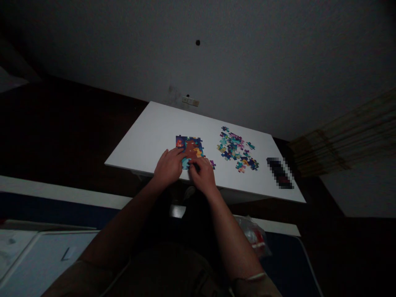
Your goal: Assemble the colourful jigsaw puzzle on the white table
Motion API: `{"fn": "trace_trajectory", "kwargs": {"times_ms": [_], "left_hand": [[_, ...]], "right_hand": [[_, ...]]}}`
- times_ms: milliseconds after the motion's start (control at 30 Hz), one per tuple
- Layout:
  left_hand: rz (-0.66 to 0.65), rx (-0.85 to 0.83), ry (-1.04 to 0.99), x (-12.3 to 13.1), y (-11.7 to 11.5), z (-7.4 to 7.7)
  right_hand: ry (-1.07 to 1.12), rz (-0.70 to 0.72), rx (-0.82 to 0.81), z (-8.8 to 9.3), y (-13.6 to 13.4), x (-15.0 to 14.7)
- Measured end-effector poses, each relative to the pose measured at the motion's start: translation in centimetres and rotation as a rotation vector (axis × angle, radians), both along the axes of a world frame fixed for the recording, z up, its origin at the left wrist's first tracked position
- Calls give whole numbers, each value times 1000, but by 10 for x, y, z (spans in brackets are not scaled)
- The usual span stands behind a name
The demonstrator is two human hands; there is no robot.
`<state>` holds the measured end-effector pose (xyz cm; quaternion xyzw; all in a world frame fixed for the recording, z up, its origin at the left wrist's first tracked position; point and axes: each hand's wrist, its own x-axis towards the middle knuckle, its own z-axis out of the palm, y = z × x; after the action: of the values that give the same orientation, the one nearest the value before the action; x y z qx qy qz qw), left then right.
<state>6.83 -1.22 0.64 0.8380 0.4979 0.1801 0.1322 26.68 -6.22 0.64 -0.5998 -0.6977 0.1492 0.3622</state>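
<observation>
A partly joined jigsaw picture (192, 147) in dark blue, brown and orange lies near the front edge of the white table. My left hand (169, 166) rests over its lower left side with the fingers extended onto it. At its lower right, my right hand (203, 172) has its fingers bent close together on a dark spot at the picture's bottom edge; what they pinch is too small to name. A purple piece (213, 164) lies just beside the right hand. Farther right is a loose pile of jigsaw pieces (233, 146).
The white table (139, 140) stands near a grey wall with a socket (190, 101). A pixelated dark object (280, 173) lies at the table's right end. Below the table, a clear plastic bag (255, 237) sits on a dark blue surface.
</observation>
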Motion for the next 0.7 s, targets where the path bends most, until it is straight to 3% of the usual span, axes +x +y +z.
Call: {"fn": "trace_trajectory", "kwargs": {"times_ms": [200,700], "left_hand": [[39,7,-39,-2,3,-3],[-37,24,20,0,-1,-4]], "right_hand": [[4,-10,5,1,0,-1],[-44,10,-6,8,-2,-3]]}}
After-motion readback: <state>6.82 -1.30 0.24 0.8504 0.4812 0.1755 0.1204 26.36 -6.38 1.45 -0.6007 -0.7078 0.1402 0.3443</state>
